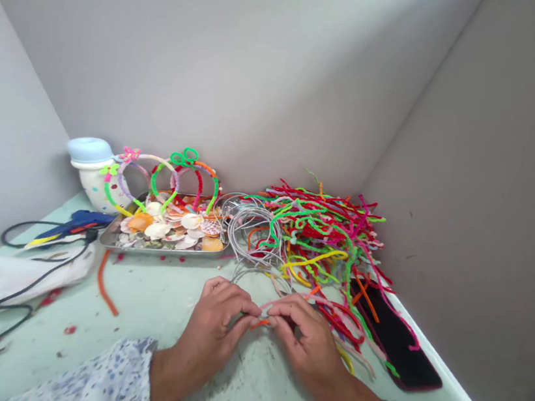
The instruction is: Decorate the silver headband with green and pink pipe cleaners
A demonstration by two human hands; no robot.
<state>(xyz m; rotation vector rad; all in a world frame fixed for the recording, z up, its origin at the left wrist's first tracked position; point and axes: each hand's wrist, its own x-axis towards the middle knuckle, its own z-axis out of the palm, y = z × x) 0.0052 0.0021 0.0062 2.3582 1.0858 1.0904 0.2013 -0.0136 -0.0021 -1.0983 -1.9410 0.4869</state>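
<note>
My left hand (pixel 213 325) and my right hand (pixel 304 338) meet over the pale green table (pixel 160 305), fingers pinched together. Between the fingertips shows a short bit of orange pipe cleaner (pixel 260 323), and a thin grey headband (pixel 257 275) arcs just beyond the fingers; both hands seem to hold them together. A big heap of coloured pipe cleaners (pixel 327 234) lies right behind my right hand.
A metal tray of seashells (pixel 169 232) sits at the back, with decorated headbands (pixel 172 178) standing in it. A white jar with a blue lid (pixel 92 167), a blue glue gun (pixel 74 224) with black cables, a loose orange pipe cleaner (pixel 104 284) and a black phone (pixel 399 346) lie around.
</note>
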